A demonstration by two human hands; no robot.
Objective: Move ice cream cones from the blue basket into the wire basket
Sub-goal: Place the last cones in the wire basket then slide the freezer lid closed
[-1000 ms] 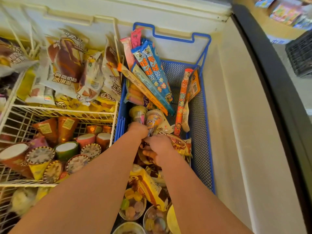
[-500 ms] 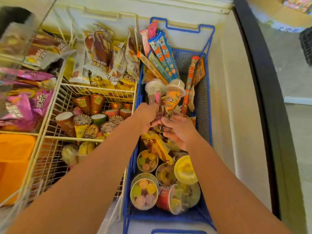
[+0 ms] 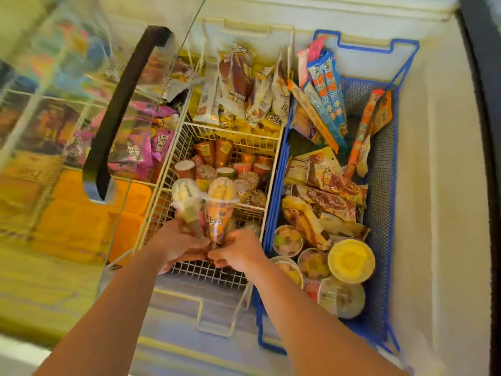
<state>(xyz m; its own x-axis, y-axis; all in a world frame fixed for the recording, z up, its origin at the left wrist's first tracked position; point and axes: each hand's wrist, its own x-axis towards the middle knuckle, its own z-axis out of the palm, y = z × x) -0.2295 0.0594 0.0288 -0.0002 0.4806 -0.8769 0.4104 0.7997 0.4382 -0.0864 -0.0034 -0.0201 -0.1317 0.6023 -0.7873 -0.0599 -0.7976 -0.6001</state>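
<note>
- The left hand [image 3: 180, 244] grips the tip of a pale cone [image 3: 187, 202]; the right hand [image 3: 238, 252] grips an orange cone [image 3: 219, 210].
- Both cones stand upright over the wire basket [image 3: 206, 270], at its near edge.
- The blue basket [image 3: 379, 185] sits just beside it, against its right edge.

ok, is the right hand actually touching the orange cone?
Touching. The head view shows the right hand with its fingers closed around the pointed lower tip of the orange cone, held above the wire basket.

wire basket [image 3: 168, 213] near end bare, cones [image 3: 217, 169] beyond
</note>
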